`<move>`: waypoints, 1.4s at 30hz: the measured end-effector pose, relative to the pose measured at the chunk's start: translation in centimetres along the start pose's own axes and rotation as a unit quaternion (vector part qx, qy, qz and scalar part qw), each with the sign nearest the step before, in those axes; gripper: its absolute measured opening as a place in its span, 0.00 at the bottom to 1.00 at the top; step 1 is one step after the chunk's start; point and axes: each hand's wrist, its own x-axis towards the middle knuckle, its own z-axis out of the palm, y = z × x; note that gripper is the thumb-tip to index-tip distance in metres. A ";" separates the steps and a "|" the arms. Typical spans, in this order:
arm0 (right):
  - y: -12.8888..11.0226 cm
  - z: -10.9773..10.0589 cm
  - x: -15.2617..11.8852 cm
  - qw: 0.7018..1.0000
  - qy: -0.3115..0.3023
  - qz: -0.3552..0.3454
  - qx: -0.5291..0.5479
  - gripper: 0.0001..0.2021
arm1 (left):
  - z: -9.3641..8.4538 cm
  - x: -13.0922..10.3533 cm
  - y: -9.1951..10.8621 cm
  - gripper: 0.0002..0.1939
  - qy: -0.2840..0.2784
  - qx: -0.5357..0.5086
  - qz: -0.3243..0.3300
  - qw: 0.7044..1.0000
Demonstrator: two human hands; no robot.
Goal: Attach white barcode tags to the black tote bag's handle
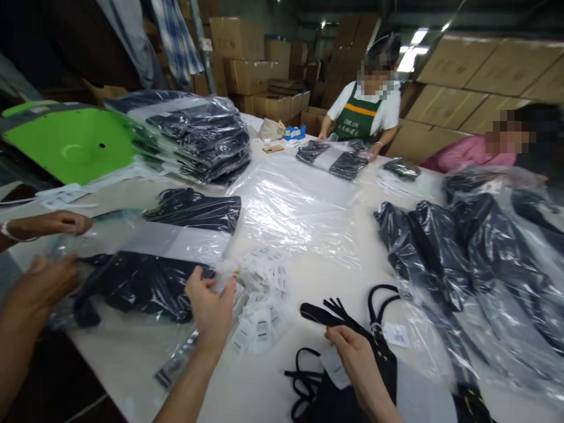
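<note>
My right hand (356, 361) pinches a white paper tag (335, 369) over a black garment (379, 376) with straps, cords and a pale sheet across it. Another white tag (396, 335) with a printed code lies by the garment's straps. At the edge of a fanned pile of printed white tags (264, 276), my left hand (212, 305) has its fingers curled round a whitish bunched part of the pile. A dark garment in a clear bag (145, 276) lies just left of that hand.
A co-worker's hands (57, 223) handle that bagged garment at the left. Behind it rises a stack of bagged garments (189, 135). Flat clear bags (295, 205) cover mid-table; more bagged garments (467, 252) lie right. Across the table, a person in a green apron (365, 117) handles another bag.
</note>
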 end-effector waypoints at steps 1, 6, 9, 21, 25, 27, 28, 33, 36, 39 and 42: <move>0.6 -1.3 -0.8 1.000 0.021 -0.003 -0.004 0.16 | -0.3 -1.2 0.2 0.36 0.019 0.016 0.056 0.998; 3.8 -7.1 -4.6 0.991 0.116 0.005 -0.073 0.20 | 3.2 -9.7 0.8 0.12 -0.260 -0.045 0.190 0.946; 5.2 -9.8 -6.1 0.972 0.188 0.020 -0.142 0.19 | 7.6 -14.5 2.7 0.13 -0.474 -0.012 0.154 0.867; 5.9 -11.5 -4.1 0.906 0.211 0.097 -0.355 0.15 | 16.1 -20.1 8.6 0.10 -0.566 0.137 0.132 0.802; 6.5 -11.3 -3.6 0.902 0.189 0.092 -0.377 0.14 | 16.8 -20.2 8.5 0.12 -0.577 0.135 0.085 0.801; 6.9 -11.2 -3.4 0.904 0.174 0.090 -0.380 0.14 | 17.0 -20.2 8.3 0.14 -0.580 0.123 0.065 0.803; 7.0 -11.3 -3.4 0.907 0.166 0.092 -0.376 0.14 | 17.0 -20.3 8.2 0.14 -0.580 0.116 0.057 0.804; 7.5 -12.0 -3.8 0.934 0.149 0.082 -0.315 0.15 | 17.1 -20.5 7.7 0.15 -0.577 0.087 0.025 0.811; 7.6 -12.3 -4.0 0.941 0.154 0.075 -0.291 0.15 | 17.2 -20.6 7.4 0.14 -0.577 0.073 0.008 0.814; 7.8 -12.1 -3.9 0.938 0.151 0.080 -0.303 0.16 | 17.3 -20.6 7.0 0.14 -0.576 0.058 -0.002 0.815; 8.1 -11.6 -3.6 0.935 0.148 0.086 -0.309 0.16 | 17.3 -20.5 6.9 0.13 -0.581 0.044 -0.005 0.813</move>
